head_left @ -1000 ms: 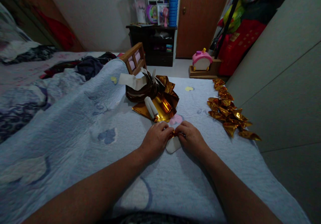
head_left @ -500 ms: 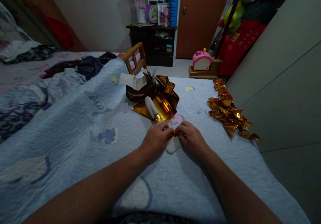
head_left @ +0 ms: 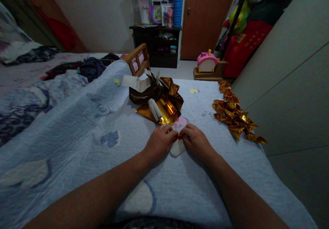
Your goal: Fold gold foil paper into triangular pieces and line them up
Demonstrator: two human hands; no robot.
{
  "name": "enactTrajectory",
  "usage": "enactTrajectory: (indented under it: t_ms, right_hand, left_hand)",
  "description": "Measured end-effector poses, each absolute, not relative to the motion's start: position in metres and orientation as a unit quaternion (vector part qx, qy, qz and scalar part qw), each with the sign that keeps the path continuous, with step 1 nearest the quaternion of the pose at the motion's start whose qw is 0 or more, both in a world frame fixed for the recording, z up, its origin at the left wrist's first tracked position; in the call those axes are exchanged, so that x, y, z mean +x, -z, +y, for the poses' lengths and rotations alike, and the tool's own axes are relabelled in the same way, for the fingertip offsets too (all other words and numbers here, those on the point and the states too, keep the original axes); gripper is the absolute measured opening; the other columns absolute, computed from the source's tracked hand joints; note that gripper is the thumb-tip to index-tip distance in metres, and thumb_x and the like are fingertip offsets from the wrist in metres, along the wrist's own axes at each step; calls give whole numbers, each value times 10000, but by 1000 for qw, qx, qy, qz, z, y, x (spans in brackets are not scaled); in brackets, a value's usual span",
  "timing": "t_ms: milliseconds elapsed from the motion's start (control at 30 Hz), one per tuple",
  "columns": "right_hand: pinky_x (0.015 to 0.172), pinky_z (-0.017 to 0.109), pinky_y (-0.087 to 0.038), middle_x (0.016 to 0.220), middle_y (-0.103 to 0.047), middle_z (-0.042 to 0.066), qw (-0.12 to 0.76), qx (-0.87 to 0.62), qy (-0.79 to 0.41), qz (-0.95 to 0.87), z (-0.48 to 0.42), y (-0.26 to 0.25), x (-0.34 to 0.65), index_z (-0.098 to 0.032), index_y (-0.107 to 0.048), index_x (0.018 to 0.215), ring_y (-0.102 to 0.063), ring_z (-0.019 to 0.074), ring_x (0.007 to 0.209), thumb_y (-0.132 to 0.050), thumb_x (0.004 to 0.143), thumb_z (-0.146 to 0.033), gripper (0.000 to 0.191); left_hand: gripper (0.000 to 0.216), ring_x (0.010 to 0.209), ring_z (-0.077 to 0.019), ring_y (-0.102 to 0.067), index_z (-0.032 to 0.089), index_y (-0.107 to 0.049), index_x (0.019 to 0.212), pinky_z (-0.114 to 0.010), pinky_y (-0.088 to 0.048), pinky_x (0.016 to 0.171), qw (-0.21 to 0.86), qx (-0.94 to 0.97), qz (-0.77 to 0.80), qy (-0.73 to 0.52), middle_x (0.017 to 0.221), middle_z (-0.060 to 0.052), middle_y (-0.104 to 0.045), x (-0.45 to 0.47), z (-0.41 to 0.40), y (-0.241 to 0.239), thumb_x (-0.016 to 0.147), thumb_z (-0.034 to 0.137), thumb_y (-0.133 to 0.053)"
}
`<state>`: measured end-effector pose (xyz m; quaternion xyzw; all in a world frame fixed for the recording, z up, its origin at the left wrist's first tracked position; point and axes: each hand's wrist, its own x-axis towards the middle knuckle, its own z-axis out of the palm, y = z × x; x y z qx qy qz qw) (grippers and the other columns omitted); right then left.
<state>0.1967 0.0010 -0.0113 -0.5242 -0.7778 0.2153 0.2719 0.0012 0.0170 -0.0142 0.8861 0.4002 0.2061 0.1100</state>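
Between my hands is a sheet of gold foil paper (head_left: 177, 148), its pale backing showing toward me and a strip of gold at its upper edge. The fingers of my left hand (head_left: 160, 139) pinch its left side. My right hand (head_left: 195, 139) pinches the right side, fingers curled close to the left ones. Most of the sheet is hidden under the fingers. Just beyond lies a loose stack of gold foil sheets (head_left: 168, 107), with a rolled pale piece (head_left: 154, 111) on top. Folded gold foil pieces (head_left: 231, 116) lie heaped along the right side.
A light blue quilt (head_left: 102, 167) covers the bed, bunched up on the left. A white cabinet wall (head_left: 295, 102) borders the right side. Beyond the bed stand a pink toy (head_left: 207, 63), a dark shelf (head_left: 156, 47) and a brown door (head_left: 205, 20).
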Motion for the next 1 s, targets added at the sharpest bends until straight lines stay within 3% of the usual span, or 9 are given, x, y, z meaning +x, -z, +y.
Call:
enactTrajectory:
  t_ms: [1000]
  right_hand:
    - [766,301,-431,884,-580,41,272,-524,-213,-778,2,12,197,-181,-701,865,-567,186,859,-556,833,0,234]
  left_hand:
    - [165,944,-232,-595,176,-703,1059,-366,-503,839,137,879,397,-223,1026,-86,-647,0,18,16,989,179,-554]
